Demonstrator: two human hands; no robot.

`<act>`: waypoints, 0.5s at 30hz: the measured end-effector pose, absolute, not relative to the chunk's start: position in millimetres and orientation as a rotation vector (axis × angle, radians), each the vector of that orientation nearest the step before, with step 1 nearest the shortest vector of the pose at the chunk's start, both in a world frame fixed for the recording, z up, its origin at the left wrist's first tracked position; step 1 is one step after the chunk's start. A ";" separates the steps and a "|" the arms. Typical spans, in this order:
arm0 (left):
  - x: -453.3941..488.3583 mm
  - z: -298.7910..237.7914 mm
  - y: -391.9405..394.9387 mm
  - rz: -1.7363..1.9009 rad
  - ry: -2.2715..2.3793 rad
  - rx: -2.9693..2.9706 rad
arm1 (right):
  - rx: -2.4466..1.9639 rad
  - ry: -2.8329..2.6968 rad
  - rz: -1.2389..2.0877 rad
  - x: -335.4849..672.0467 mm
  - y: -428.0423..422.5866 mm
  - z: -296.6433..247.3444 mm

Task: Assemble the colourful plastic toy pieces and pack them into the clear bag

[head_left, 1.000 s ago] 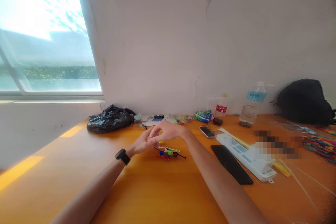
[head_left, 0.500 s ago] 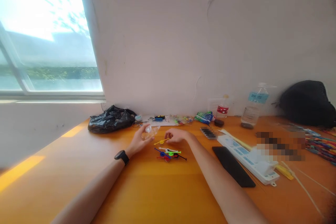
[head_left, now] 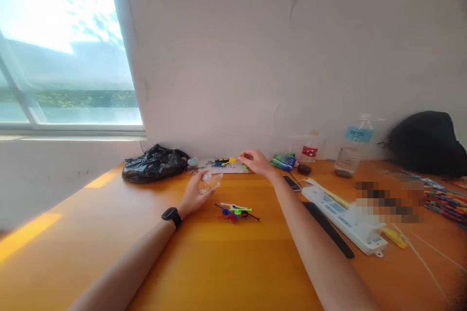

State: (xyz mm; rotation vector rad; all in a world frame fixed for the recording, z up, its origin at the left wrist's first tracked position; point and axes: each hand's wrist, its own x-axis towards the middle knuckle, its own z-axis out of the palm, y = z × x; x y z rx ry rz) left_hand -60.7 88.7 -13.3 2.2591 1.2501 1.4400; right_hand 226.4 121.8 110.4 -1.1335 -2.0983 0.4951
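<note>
My right hand (head_left: pixel 254 161) is raised over the back of the table, pinching a yellow plastic arrow-shaped spinner (head_left: pixel 231 161) by its tail end. Lower and to the left, my left hand (head_left: pixel 195 190) has its fingers curled round a crinkled clear plastic bag (head_left: pixel 210 182). A black watch (head_left: pixel 171 216) is on that wrist. On the wood in front of both hands lies a small pile of similar arrow spinners (head_left: pixel 237 212) in white, green, blue, red and black, overlapping one another.
A black plastic bag (head_left: pixel 156 163) sits at the back left. Along the wall are a blue-green packet (head_left: pixel 283 161), a red-labelled bottle (head_left: pixel 308 153) and a large clear bottle (head_left: pixel 352 148). To the right lie a phone (head_left: pixel 292 183), a white power strip (head_left: pixel 341 216) and a dark flat bar (head_left: pixel 326 228).
My right hand has lifted the yellow spinner up and away from beside the pile, toward the back. The left hand stays nearly still with the clear bag.
</note>
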 end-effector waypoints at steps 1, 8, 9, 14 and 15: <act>-59.9 -12.8 87.9 1.455 1.247 2.263 | -1.075 -2.104 0.486 219.9 117.0 112.7; -54.8 -6.7 81.3 1.511 1.182 2.245 | -0.968 -2.324 0.553 166.8 97.3 96.4; -54.8 -6.2 81.4 1.514 1.179 2.243 | -0.987 -2.286 0.535 164.8 96.9 95.7; -56.4 -8.2 85.8 1.522 1.219 2.187 | -1.162 -2.253 0.451 183.2 98.5 106.4; -56.7 -9.2 86.9 1.520 1.226 2.178 | -1.207 -2.364 0.506 188.5 98.8 108.1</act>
